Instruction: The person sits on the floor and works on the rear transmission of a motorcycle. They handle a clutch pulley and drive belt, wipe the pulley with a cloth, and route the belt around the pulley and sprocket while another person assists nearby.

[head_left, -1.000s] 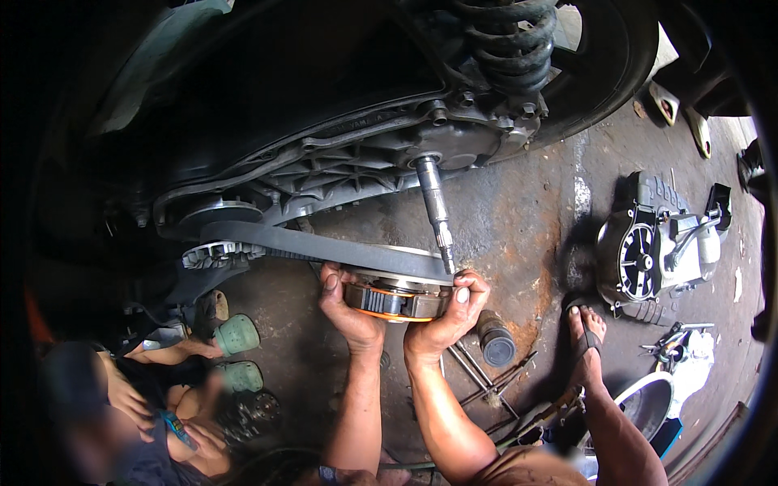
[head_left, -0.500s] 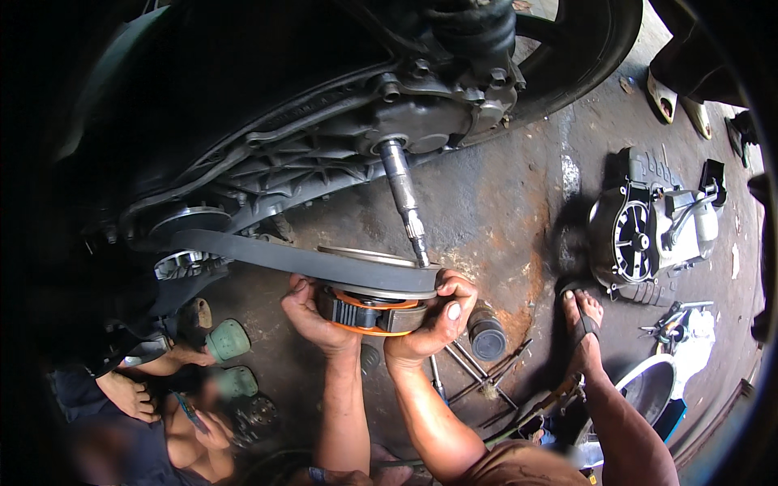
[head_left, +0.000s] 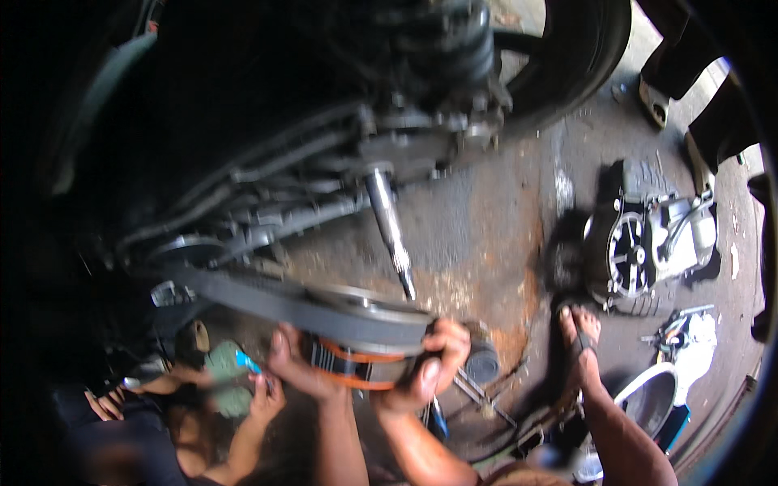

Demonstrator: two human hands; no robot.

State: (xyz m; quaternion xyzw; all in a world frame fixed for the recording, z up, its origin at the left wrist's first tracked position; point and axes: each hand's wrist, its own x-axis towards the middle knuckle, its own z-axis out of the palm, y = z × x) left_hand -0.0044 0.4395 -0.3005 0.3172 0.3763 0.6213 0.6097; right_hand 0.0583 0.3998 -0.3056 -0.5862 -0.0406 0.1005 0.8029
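Between my two hands is a scooter clutch and pulley assembly (head_left: 369, 373), with an orange-edged black clutch below its metal pulley discs. My left hand (head_left: 304, 364) grips its left side, and my right hand (head_left: 429, 364) wraps its right side, thumb in front. A wide black drive belt (head_left: 259, 300) loops round the pulley and runs left to the front pulley (head_left: 190, 249) on the engine case. A bare metal splined shaft (head_left: 387, 223) sticks out from the case (head_left: 292, 194); its tip appears just apart from the assembly. Motion blur softens the hands and belt.
On the right lie an engine cover (head_left: 628, 251), a metal basin (head_left: 652, 401) and tools on white cloth (head_left: 689, 344). A black cylinder (head_left: 484, 364) and rods (head_left: 486, 397) lie right of my hands. At lower left, a co-worker's hand (head_left: 266, 398) holds a small blue object (head_left: 247, 362).
My hands have drawn the assembly and belt toward me, slightly farther from the shaft tip. The view has shifted. The co-worker's hand with the blue object has risen toward my left hand.
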